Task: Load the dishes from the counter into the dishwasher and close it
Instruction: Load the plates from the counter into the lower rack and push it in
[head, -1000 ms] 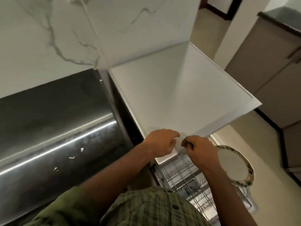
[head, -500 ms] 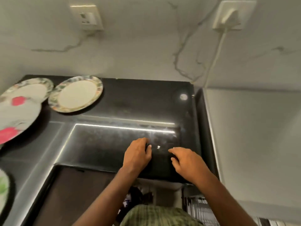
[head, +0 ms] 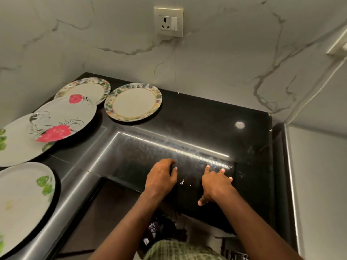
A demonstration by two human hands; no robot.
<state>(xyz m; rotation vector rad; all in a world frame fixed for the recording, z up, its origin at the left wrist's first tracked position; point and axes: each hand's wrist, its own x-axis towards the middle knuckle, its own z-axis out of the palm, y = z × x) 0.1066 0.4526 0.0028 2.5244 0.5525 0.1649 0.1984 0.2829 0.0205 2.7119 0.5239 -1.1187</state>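
Several plates lie on the black counter point(head: 206, 117) at the left. Two round plates have patterned floral rims, one point(head: 133, 101) nearer the middle, the other point(head: 88, 89) behind it by the wall. Two grey plates with red flowers point(head: 62, 117) point(head: 16, 145) overlap at the far left, and a grey plate with green leaves point(head: 20, 201) lies at the near left. My left hand point(head: 161, 178) hovers over the counter's near edge with fingers curled, holding nothing. My right hand point(head: 216, 182) is beside it, fingers spread, empty. The dishwasher is almost entirely out of view.
A marble wall with a power socket point(head: 168, 21) stands behind the counter. A white panel point(head: 319, 175) rises at the right edge of the counter. Small white specks point(head: 181, 182) lie between my hands. A second socket plate point(head: 339, 44) shows at far right.
My view swung left from the open white door and the rack with a plate to the counter. Both hands left the door edge and now hover over the black counter; the right fingers spread.
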